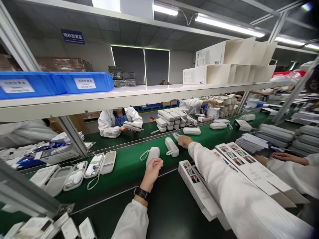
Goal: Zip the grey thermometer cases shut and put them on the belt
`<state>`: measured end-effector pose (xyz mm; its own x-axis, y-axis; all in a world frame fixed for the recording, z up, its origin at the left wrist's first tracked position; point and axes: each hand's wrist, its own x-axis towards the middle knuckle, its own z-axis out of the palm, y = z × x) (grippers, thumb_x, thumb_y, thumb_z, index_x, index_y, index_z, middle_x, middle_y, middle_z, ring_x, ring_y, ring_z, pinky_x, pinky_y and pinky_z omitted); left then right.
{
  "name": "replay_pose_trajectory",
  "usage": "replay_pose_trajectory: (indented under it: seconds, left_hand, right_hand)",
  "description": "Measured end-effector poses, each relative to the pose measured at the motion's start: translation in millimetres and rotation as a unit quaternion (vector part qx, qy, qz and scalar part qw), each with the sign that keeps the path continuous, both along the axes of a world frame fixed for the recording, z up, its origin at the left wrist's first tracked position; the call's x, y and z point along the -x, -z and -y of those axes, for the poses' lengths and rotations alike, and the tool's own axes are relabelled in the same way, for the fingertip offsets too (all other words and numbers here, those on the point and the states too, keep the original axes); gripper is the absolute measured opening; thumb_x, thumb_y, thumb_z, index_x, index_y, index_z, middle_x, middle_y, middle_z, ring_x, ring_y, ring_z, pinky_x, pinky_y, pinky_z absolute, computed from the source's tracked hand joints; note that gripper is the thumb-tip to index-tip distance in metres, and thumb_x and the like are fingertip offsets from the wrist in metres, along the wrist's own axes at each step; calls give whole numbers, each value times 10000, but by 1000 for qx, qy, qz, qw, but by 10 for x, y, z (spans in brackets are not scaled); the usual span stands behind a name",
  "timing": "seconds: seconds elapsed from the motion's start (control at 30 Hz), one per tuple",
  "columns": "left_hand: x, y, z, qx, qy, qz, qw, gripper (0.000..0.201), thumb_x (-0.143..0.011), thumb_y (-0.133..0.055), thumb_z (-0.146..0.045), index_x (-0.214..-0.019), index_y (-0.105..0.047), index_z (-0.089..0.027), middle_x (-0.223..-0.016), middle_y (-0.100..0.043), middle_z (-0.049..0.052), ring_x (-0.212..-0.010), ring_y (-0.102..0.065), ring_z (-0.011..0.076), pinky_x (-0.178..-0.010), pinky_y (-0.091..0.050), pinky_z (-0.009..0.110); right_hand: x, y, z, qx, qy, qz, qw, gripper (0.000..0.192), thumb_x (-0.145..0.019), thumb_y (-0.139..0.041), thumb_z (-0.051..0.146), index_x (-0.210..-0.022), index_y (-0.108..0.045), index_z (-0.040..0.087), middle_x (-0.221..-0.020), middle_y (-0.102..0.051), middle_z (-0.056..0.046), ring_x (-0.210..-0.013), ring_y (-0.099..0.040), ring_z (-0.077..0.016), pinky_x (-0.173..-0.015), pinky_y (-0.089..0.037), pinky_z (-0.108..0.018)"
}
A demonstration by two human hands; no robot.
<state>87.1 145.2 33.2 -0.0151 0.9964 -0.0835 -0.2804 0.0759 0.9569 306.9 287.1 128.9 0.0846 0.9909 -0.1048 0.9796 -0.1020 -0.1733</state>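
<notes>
My left hand [154,168], a dark watch band at its wrist, has its fingers curled together over the near end of a light grey zip case [153,153] with a wrist strap. Whether anything is between these fingers is hidden. Farther right, my right hand [185,140] reaches across the green conveyor belt [134,176], its fingers closed round another grey zip case [176,136], mostly covered by the hand. Between the hands lies a third zip case [171,147] with its strap. Below my right sleeve rests a long white printed box [193,181].
Open cases [96,165] with white items lie on the belt at left. Small white boxes [71,229] sit front left. A shelf [149,94] crosses above with blue bins [82,83]. Across the belt a co-worker [119,122] holds a case beside stacked cases [171,119]. Flat cartons [251,172] lie right.
</notes>
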Motion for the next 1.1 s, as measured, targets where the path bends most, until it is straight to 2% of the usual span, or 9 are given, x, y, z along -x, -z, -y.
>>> replay_pose_trajectory:
  seconds: [0.13,0.27,0.5,0.57,0.63,0.7,0.8,0.9,1.1]
  left_hand:
    - [263,-248,249,-6,-5,21,1000,475,-702,-827,-496,-1005,-699,-154,-1082,-723,161,-1057,-681,297,-958,-501,419]
    - [520,-487,432,-4,-19,76,997,556,-803,-715,-580,-1180,-628,-180,-1325,-615,208,-1169,-633,320,-963,-511,460]
    - [932,-583,680,-83,-19,266,960,471,-815,-758,-431,-1192,-636,-176,-1134,-717,132,-1094,-666,289,-994,-503,432]
    - [1002,-574,691,-91,-70,308,944,409,-813,-770,-339,-1162,-650,-161,-1093,-731,115,-1038,-684,256,-985,-513,392]
    - [1079,-586,687,-83,-143,344,924,369,-830,-751,-309,-1150,-652,-154,-1052,-741,105,-982,-697,236,-961,-530,383]
    - [1174,-622,688,-97,-219,371,897,358,-863,-717,-332,-1178,-643,-179,-1057,-743,91,-983,-699,229,-946,-540,382]
    - [1313,-689,730,-139,-285,396,862,368,-899,-665,-400,-1224,-631,-230,-1085,-744,73,-1010,-698,224,-920,-549,357]
    - [1378,-720,798,-148,-289,396,859,411,-903,-635,-476,-1228,-647,-226,-1056,-752,82,-948,-714,230,-867,-560,341]
    - [1330,-739,866,-200,-269,367,868,559,-795,-679,-638,-1203,-679,-257,-1055,-754,51,-965,-707,235,-882,-547,323]
  right_hand:
    - [242,-424,198,-72,-90,-102,988,277,-982,-531,331,-1017,-690,106,-1041,-699,-123,-975,-648,-244,-808,-486,-308]
    - [744,-677,780,-143,-224,-204,942,309,-954,-441,290,-883,-693,125,-882,-701,-60,-852,-621,-207,-682,-404,-244]
    - [1581,-371,1739,-81,-462,-352,810,254,-889,-493,321,-724,-599,160,-704,-587,7,-670,-515,-142,-598,-390,-223]
    - [1715,-236,1852,-167,-442,-382,794,213,-869,-551,343,-755,-597,169,-754,-582,-13,-712,-515,-160,-660,-412,-255]
    - [1804,-109,1906,-312,-340,-406,789,186,-842,-616,355,-891,-617,175,-887,-602,-50,-800,-528,-189,-747,-423,-298]
    - [1878,22,1918,-357,-253,-457,774,203,-878,-584,359,-971,-601,179,-928,-597,-64,-800,-528,-190,-756,-425,-316]
    - [2012,217,1907,-161,-296,-554,761,173,-902,-551,350,-921,-592,183,-824,-583,-23,-641,-507,-141,-615,-419,-278]
    - [2174,344,1919,34,-400,-609,684,255,-868,-634,404,-979,-593,178,-805,-568,2,-571,-490,-107,-533,-390,-248]
    - [2380,356,2018,104,-401,-706,574,389,-817,-704,530,-863,-567,169,-658,-489,45,-510,-350,-70,-483,-270,-239]
